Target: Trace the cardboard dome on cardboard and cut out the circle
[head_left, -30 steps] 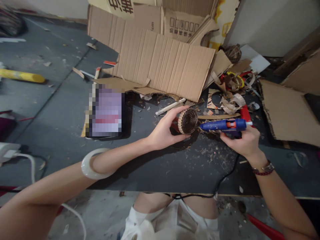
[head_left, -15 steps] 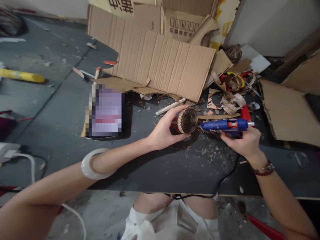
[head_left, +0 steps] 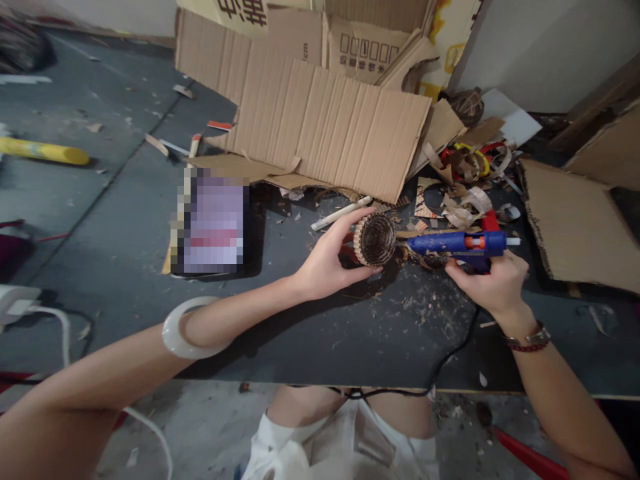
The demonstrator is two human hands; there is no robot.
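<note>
My left hand grips a small round cup of corrugated cardboard between thumb and fingers, its open mouth turned toward me. In my right hand is a blue hot glue gun, held by the handle, with a clear glue stick showing at its back end. The gun's nozzle points left and lies close beside the cup's right side; whether it touches the cup I cannot tell. A brown cardboard strip lies behind the gun, partly covered by it.
A big corrugated cardboard sheet leans at the back. Left of my hand lies a blurred-out phone or tablet. Paper and cardboard scraps heap at the right, near a cardboard piece. The gun's black cord runs over the table edge.
My right hand has shifted the glue gun slightly to the right, its nozzle drawing back a little from the cup. The cup has turned slightly in my left hand.
</note>
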